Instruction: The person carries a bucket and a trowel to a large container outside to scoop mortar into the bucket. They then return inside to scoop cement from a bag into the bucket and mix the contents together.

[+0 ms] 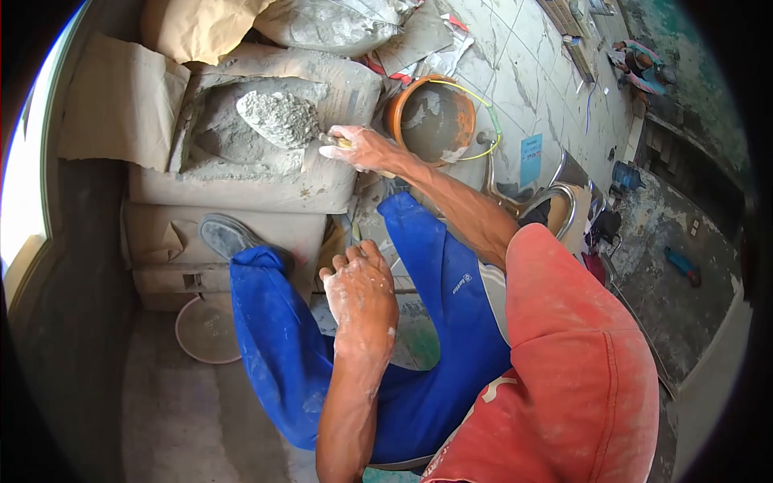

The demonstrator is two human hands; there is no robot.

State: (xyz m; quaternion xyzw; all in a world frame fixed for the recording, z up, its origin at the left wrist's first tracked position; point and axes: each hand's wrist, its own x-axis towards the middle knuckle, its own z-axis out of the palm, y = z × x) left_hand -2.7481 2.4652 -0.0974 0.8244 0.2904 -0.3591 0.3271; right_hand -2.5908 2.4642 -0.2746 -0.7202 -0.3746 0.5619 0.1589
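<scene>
My right hand (358, 148) is closed round the handle of a trowel, whose blade is hidden under a heap of grey powder (278, 118). The heap is above an opened paper sack (322, 189) with more grey powder inside. An orange bucket (394, 121) with grey contents stands just right of that hand. My left hand (360, 294), dusted white, hangs over my blue trousers with its fingers curled; what they hold, if anything, is hidden.
More sacks (322, 24) lie at the top left. A round basin (187, 342) sits at the lower left. A metal-framed chair (568, 201) and a blue card (531, 159) are on the right. Another person (644, 68) is at the far upper right.
</scene>
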